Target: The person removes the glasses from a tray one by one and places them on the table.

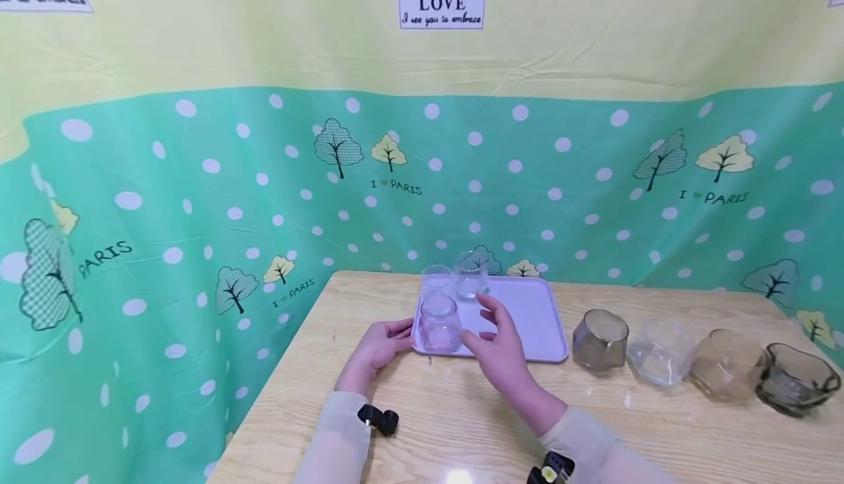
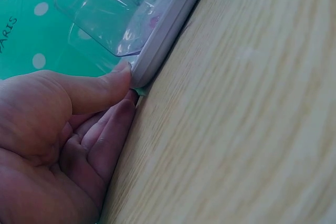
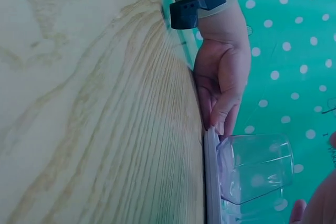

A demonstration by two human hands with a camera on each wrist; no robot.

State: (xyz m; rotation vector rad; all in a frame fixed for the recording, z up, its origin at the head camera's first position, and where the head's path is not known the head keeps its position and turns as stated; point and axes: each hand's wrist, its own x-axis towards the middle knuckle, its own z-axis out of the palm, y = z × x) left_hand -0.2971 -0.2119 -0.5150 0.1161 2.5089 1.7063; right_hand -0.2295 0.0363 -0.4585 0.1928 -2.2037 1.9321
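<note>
A pale lilac tray [image 1: 527,323] lies on the table with three clear glass cups at its left side. My left hand [image 1: 379,345] is at the tray's near left corner. In the left wrist view its thumb [image 2: 113,83] lies on the tray rim, and the other fingers curl low beside the table, pinching the corner. Closest to both hands is the front glass cup [image 1: 439,326], upright on the tray. Just right of that cup, my right hand [image 1: 500,345] hovers over the tray with fingers apart, gripping nothing. Behind stand the other cups, a back left one [image 1: 437,277] and a back right one [image 1: 471,279].
Right of the tray, a row runs along the wooden table [image 1: 422,425]: a smoky brown glass [image 1: 600,341], a clear faceted glass [image 1: 661,352], an amber glass [image 1: 728,365] and a dark wavy-rimmed glass bowl [image 1: 796,380]. A green dotted curtain [image 1: 461,176] hangs behind.
</note>
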